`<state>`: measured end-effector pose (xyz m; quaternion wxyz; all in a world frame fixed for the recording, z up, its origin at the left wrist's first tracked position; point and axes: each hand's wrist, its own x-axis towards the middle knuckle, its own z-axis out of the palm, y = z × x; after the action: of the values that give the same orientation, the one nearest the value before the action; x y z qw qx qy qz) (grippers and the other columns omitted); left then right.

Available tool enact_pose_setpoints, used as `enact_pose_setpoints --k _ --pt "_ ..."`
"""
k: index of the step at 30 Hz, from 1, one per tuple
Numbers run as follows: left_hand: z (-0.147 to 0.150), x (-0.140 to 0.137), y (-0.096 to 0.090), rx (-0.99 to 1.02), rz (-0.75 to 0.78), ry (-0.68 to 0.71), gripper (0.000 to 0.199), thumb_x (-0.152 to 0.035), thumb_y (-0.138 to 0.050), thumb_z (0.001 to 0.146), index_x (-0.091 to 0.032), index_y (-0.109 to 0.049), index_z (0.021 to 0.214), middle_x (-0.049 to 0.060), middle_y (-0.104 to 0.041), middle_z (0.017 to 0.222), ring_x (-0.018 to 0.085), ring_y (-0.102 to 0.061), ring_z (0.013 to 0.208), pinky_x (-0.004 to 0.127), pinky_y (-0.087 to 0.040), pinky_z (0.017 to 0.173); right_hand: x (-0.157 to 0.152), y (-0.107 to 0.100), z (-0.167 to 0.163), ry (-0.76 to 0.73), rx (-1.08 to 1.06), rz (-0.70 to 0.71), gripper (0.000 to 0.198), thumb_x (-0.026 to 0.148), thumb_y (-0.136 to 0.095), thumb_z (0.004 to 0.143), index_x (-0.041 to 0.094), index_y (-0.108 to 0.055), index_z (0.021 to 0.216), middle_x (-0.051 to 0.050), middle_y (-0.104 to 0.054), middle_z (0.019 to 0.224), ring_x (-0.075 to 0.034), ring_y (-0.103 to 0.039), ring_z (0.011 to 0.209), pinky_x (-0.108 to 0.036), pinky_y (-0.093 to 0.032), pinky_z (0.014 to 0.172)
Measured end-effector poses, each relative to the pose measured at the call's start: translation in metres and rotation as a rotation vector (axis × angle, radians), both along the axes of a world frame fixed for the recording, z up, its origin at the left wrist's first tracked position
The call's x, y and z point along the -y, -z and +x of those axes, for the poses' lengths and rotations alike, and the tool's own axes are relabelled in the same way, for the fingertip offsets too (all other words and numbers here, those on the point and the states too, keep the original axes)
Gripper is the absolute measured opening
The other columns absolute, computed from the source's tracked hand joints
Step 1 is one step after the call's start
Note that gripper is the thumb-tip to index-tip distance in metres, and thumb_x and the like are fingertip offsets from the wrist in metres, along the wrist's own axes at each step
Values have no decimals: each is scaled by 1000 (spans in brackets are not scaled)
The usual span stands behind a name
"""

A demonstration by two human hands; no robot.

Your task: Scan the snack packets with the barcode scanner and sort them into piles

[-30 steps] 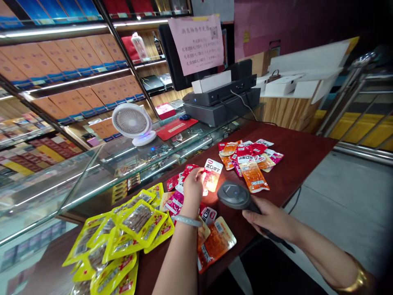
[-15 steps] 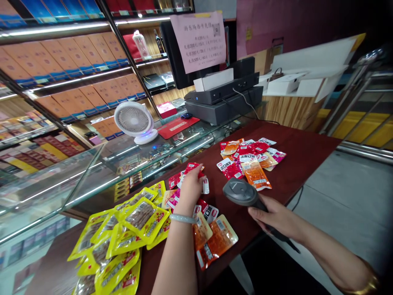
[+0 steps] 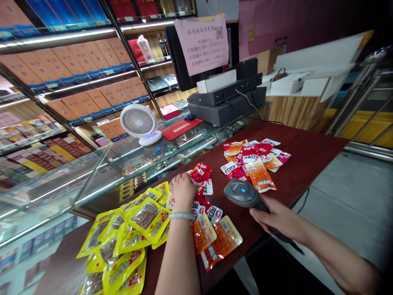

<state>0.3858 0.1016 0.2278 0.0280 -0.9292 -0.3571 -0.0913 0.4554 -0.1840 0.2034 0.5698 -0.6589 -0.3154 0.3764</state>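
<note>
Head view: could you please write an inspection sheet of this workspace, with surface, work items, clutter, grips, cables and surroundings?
Surface: dark red tabletop, partly covered by packets.
Work items: yellow packets at left; near mixed packets beside them; far mixed packets in a separate pile; scanner held up.
Clutter: fan and red mat on glass counter.
Grips: left grip over near mixed packets, hold unclear; right grip closed around scanner handle.
Cables: pale cable at stacked dark units; dark cable beside tabletop edge.
Surroundings: stocked shelves, monitor bearing pink notice, metal railing.
</note>
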Motion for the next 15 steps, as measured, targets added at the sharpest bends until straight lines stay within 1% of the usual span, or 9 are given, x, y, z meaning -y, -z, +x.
enact_pose_setpoints --k 3,6,8,12,15 --pt "3 4 -7 40 1 4 44 -48 -67 77 -16 -59 106 15 -64 113 32 -54 111 40 -37 93 -1 0 1 4 -9 -5 38 55 -58 87 20 -48 96 9 -45 52 -9 -42 41 -20 -33 38" --pt "6 9 -14 61 -78 38 39 -42 -65 81 -20 -57 112 11 -67 108 27 -60 104 36 -39 86 -1 -1 3 13 -11 5 38 56 -58 87 20 -47 95 9 -44 52 -8 -42 40 -20 -33 37" --pt "9 12 -17 80 -139 81 39 -42 -66 80 -21 -56 112 8 -69 105 25 -63 100 32 -40 81 -2 -4 4 27 -8 24 39 56 -58 87 19 -47 95 9 -45 52 -8 -42 40 -20 -34 38" --pt "13 20 -19 137 -233 170 39 -43 -68 79 -24 -58 112 5 -70 101 22 -64 96 28 -39 74 -5 -9 9 57 -19 79 40 56 -58 86 20 -47 97 9 -46 53 -8 -41 40 -20 -36 38" --pt "14 26 -18 156 -266 224 37 -40 -68 78 -24 -59 111 4 -71 95 21 -64 90 27 -39 73 -8 -9 12 64 -19 112 38 56 -58 87 20 -48 94 10 -45 53 -7 -41 39 -20 -36 38"
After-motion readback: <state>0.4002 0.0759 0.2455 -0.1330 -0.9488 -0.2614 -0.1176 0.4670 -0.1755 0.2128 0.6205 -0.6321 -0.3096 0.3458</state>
